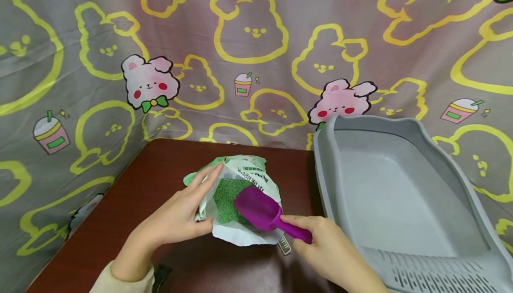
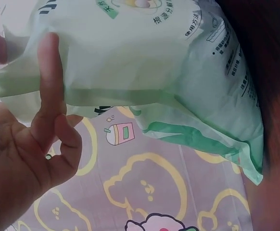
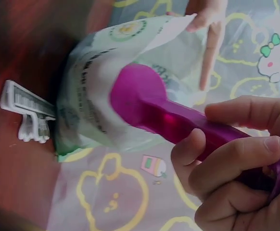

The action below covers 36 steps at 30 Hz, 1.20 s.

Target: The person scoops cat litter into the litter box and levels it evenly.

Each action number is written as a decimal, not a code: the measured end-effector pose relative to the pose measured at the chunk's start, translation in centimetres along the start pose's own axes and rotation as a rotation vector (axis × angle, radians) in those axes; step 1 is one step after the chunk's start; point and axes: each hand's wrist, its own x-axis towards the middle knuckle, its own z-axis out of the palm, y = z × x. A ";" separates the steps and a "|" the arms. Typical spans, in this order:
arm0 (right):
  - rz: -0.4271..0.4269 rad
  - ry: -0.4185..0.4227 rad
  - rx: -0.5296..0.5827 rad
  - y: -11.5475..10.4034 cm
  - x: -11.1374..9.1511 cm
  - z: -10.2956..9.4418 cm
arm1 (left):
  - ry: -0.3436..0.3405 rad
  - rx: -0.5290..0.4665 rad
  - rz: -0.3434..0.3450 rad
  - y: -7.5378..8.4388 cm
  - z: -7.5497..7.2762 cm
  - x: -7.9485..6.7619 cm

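A bag of green pellets stands with its mouth gaping toward me, its white and green bag wall printed with dark lettering. My left hand is at the left side of the mouth, fingers extended along the rim and thumb near its front edge. In the left wrist view one straight finger lies against the bag. My right hand grips the handle of a purple scoop. The scoop's bowl is over the bag's mouth, overlapping the pellets. In the right wrist view the fingers curl round the scoop handle.
To the right stands a large grey litter tray with high sides and a slotted front. A white clip lies beside the bag on the dark brown table. Behind hangs a patterned curtain.
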 end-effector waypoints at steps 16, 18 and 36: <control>0.034 0.039 0.080 0.8 1.3 2.2 | -0.028 -0.011 -0.023 -0.1 -0.2 0.0; 0.042 0.039 0.112 1.0 1.7 2.6 | -0.030 -0.017 -0.026 -0.2 -0.2 0.0; -0.007 0.063 0.156 1.2 3.0 4.4 | -0.027 -0.022 -0.006 0.1 -0.2 0.3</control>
